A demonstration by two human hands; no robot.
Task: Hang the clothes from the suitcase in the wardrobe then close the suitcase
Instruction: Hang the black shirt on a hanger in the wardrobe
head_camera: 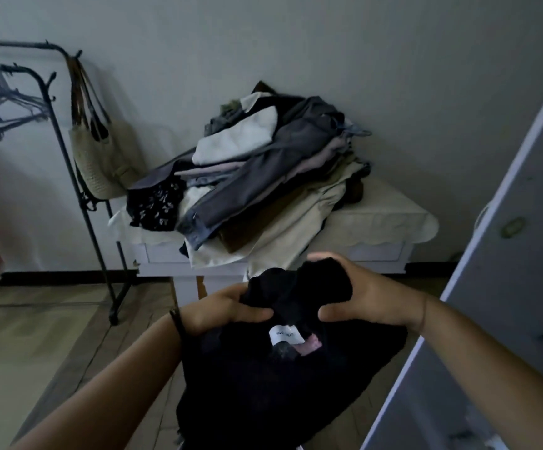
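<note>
left grip [221,308]: clutching black garment [263,401]
right grip [374,295]: clutching it too
handling: probably soft, floppy; grab top edge

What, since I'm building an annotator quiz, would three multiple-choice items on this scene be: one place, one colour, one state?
1. Where does the woven bag hang?
A. on the rack
B. on a wall nail
C. on a chair

2. What colour is the held garment?
A. white
B. black
C. red

3. Which hands grip the garment?
A. left only
B. right only
C. both

Answers:
1 A: its straps loop over the rack's top end.
2 B: the cloth is black, with a white label.
3 C: the left hand and the right hand both curl round its bunched top.
</note>
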